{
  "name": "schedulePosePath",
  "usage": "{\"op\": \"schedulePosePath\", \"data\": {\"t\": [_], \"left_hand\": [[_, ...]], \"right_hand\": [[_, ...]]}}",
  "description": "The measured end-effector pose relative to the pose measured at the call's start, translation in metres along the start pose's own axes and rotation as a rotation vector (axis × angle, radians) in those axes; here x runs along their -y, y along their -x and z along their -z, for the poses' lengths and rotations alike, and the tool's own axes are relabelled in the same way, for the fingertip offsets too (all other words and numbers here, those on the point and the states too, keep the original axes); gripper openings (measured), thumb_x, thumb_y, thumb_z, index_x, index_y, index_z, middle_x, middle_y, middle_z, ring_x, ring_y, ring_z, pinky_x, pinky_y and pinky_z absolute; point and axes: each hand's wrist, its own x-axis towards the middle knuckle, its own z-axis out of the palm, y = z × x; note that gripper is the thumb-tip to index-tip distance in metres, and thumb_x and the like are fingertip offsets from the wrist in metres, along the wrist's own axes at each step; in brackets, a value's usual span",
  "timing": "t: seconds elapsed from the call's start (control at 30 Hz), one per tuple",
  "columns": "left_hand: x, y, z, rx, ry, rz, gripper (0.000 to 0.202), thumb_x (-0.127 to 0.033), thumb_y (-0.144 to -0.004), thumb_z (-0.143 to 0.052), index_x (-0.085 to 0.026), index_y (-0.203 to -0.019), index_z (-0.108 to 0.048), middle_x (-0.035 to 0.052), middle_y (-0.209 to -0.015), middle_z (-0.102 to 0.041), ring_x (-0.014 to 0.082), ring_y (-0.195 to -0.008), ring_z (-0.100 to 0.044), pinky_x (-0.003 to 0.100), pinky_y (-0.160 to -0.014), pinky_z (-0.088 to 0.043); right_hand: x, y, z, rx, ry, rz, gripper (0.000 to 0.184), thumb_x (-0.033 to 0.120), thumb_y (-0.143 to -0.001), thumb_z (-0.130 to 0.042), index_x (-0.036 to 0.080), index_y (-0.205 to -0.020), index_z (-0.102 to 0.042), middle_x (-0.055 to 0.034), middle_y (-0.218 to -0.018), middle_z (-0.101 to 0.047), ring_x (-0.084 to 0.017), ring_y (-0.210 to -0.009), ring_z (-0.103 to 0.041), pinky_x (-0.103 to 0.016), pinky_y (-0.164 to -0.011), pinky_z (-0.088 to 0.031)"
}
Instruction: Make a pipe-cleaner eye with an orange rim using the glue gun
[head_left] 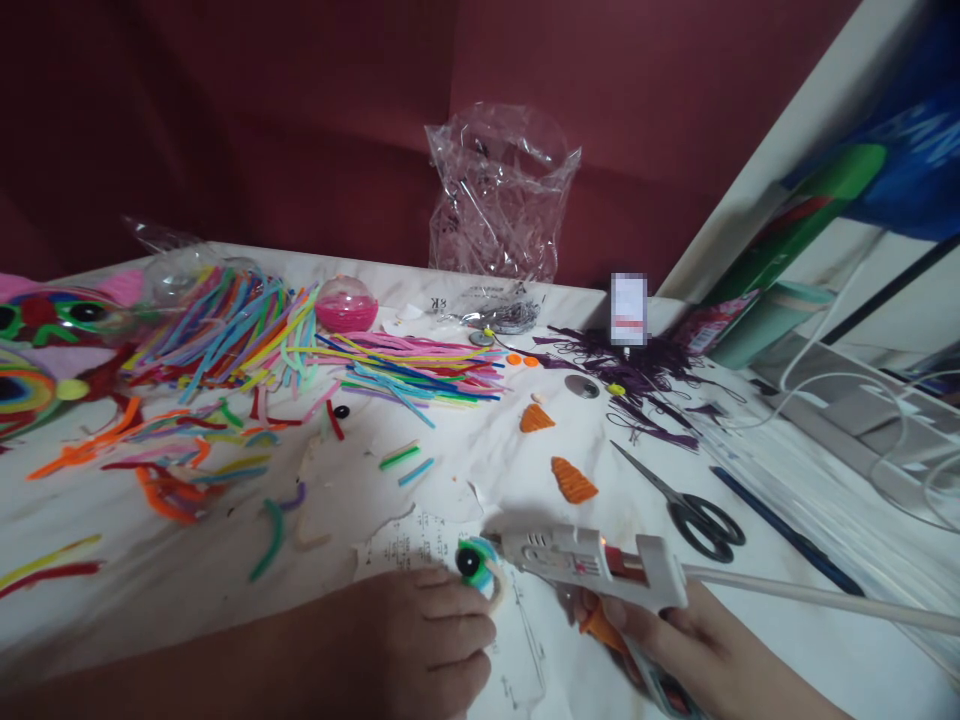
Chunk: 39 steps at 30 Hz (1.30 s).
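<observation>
My left hand (420, 635) is closed at the lower middle, fingers curled, pinching a small craft eye (478, 566). That eye has a black centre ringed with green and blue, and a pale strip curls from its side. My right hand (682, 640) grips the handle of a white glue gun (577, 560), with a long glue stick (825, 600) running out of its back. The nozzle points left, right beside the eye; whether they touch I cannot tell. An orange piece (600, 625) shows near my right fingers. Under the eye lies a torn printed paper (420, 540).
Black scissors (701, 515) and a dark blue pen (787, 530) lie to the right. Two orange ridged pieces (574, 480) sit ahead. Pipe cleaners (232, 330) are heaped at the back left, dark purple cord (637, 360) at the back right. A clear bag (502, 200) stands against the wall.
</observation>
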Motion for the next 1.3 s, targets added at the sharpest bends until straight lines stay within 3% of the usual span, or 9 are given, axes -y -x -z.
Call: {"op": "schedulePosePath", "data": {"t": [0.17, 0.23, 0.33, 0.43, 0.67, 0.83, 1.0, 1.17, 1.3], "left_hand": [[0.0000, 0.0012, -0.0003, 0.062, -0.043, 0.002, 0.017, -0.010, -0.091, -0.044, -0.017, -0.085, -0.058, 0.0055, -0.088, -0.064, 0.0187, -0.086, -0.058, 0.033, -0.088, -0.048], [0.0003, 0.0015, -0.0020, 0.004, -0.058, 0.020, 0.014, -0.013, -0.091, -0.046, -0.017, -0.087, -0.058, 0.0071, -0.101, -0.065, 0.0196, -0.098, -0.058, 0.034, -0.095, -0.044], [0.0016, 0.0016, -0.0059, -0.048, -0.069, 0.069, 0.011, -0.025, -0.089, -0.054, -0.016, -0.093, -0.058, 0.0104, -0.124, -0.058, 0.0237, -0.122, -0.046, 0.038, -0.107, -0.034], [0.0034, 0.0014, -0.0082, -0.015, -0.053, 0.102, 0.020, -0.032, -0.086, -0.060, -0.015, -0.096, -0.057, 0.0106, -0.121, -0.058, 0.0251, -0.123, -0.044, 0.040, -0.107, -0.032], [0.0052, 0.0015, -0.0053, -0.002, -0.084, 0.038, 0.016, -0.030, -0.089, -0.056, -0.016, -0.094, -0.057, 0.0083, -0.110, -0.062, 0.0217, -0.106, -0.053, 0.036, -0.099, -0.036], [0.0057, 0.0013, -0.0057, -0.004, -0.113, 0.024, 0.020, -0.032, -0.086, -0.060, -0.016, -0.096, -0.056, 0.0097, -0.129, -0.054, 0.0235, -0.124, -0.041, 0.038, -0.107, -0.028], [0.0048, 0.0000, -0.0030, 0.051, -0.090, 0.013, 0.016, -0.029, -0.086, -0.059, -0.016, -0.094, -0.056, 0.0090, -0.113, -0.060, 0.0221, -0.116, -0.047, 0.037, -0.106, -0.030], [0.0039, -0.0017, -0.0017, 0.005, -0.102, -0.017, 0.009, -0.024, -0.086, -0.057, -0.016, -0.087, -0.055, 0.0067, -0.097, -0.062, 0.0209, -0.105, -0.052, 0.035, -0.100, -0.036], [0.0031, -0.0008, -0.0030, -0.025, -0.148, -0.030, 0.008, -0.021, -0.086, -0.055, -0.016, -0.080, -0.054, 0.0036, -0.081, -0.059, 0.0185, -0.081, -0.054, 0.033, -0.081, -0.043]], "right_hand": [[0.0001, -0.0002, -0.0001, 0.047, -0.005, -0.004, 0.048, 0.066, -0.073, -0.054, 0.019, -0.075, -0.056, 0.0054, -0.053, -0.035, -0.011, -0.050, -0.032, -0.025, -0.049, -0.025], [-0.0013, -0.0001, -0.0004, 0.028, 0.005, -0.004, 0.046, 0.065, -0.073, -0.055, 0.019, -0.072, -0.055, 0.0058, -0.052, -0.034, -0.010, -0.050, -0.030, -0.024, -0.049, -0.025], [-0.0029, 0.0003, -0.0010, 0.002, 0.010, 0.004, 0.044, 0.063, -0.073, -0.055, 0.019, -0.068, -0.054, 0.0049, -0.052, -0.037, -0.010, -0.050, -0.031, -0.024, -0.049, -0.027], [-0.0021, 0.0012, -0.0016, 0.009, 0.003, -0.014, 0.044, 0.063, -0.073, -0.055, 0.020, -0.067, -0.053, 0.0048, -0.052, -0.038, -0.010, -0.049, -0.032, -0.024, -0.048, -0.026], [0.0059, 0.0036, -0.0032, -0.003, 0.027, -0.016, 0.043, 0.061, -0.074, -0.054, 0.019, -0.065, -0.050, 0.0057, -0.051, -0.037, -0.010, -0.049, -0.033, -0.023, -0.048, -0.027], [0.0015, 0.0020, -0.0036, -0.042, 0.045, 0.028, 0.041, 0.059, -0.075, -0.054, 0.019, -0.069, -0.055, 0.0052, -0.053, -0.039, -0.010, -0.050, -0.035, -0.023, -0.048, -0.031], [-0.0006, 0.0021, -0.0036, -0.030, 0.045, 0.036, 0.045, 0.063, -0.075, -0.051, 0.019, -0.069, -0.055, 0.0040, -0.054, -0.042, -0.011, -0.051, -0.036, -0.023, -0.048, -0.031], [-0.0014, 0.0026, -0.0032, -0.001, 0.035, -0.014, 0.046, 0.064, -0.074, -0.051, 0.018, -0.073, -0.055, 0.0045, -0.053, -0.043, -0.009, -0.047, -0.035, -0.023, -0.047, -0.028], [-0.0022, 0.0023, -0.0032, -0.008, 0.028, -0.014, 0.047, 0.065, -0.074, -0.051, 0.018, -0.070, -0.053, 0.0049, -0.052, -0.042, -0.009, -0.047, -0.034, -0.023, -0.046, -0.027]]}}
